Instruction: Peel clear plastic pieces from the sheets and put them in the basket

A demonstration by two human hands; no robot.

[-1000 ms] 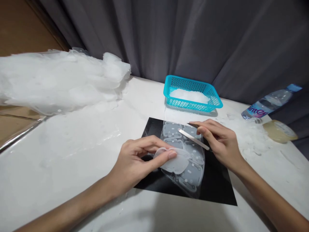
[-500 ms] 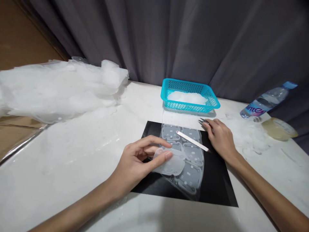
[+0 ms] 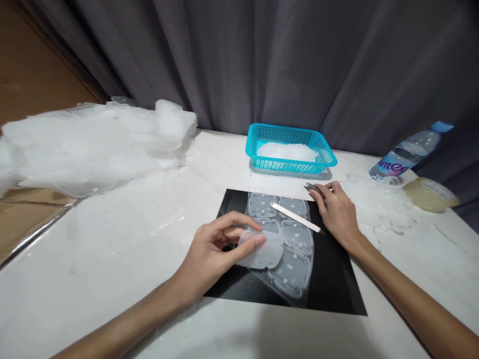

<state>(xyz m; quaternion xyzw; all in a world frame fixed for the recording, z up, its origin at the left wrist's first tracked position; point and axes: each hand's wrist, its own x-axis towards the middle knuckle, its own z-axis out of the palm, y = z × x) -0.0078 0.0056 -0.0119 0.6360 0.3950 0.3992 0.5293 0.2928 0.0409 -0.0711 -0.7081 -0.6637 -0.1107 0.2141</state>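
My left hand (image 3: 220, 244) pinches a frosted, translucent plastic piece (image 3: 264, 252) with rounded corners between thumb and fingers, above a black mat (image 3: 335, 279). Under it on the mat lies a clear sheet (image 3: 294, 271) of several similar rounded shapes with small dots and lines. Across that sheet rests a white pencil-like stick (image 3: 295, 216) with a dark tip. Beyond the mat's right edge my right hand (image 3: 339, 209) closes around small scissors or snips (image 3: 312, 187); only their grey pointed blades show, directed left, and the handles are hidden in the fingers.
A turquoise basket (image 3: 292, 167) holding white translucent pieces stands at the back. Left is a large heap of whitish plastic sheets (image 3: 93, 149) by cardboard (image 3: 33, 214). On the right are clear scraps (image 3: 381, 207), a water bottle (image 3: 404, 154) and a yellowish tape roll (image 3: 430, 195).
The view has shifted slightly. Both hands keep their holds, and the scissors' tips look closer together than before. The plastic piece stays in nearly the same place over the mat.
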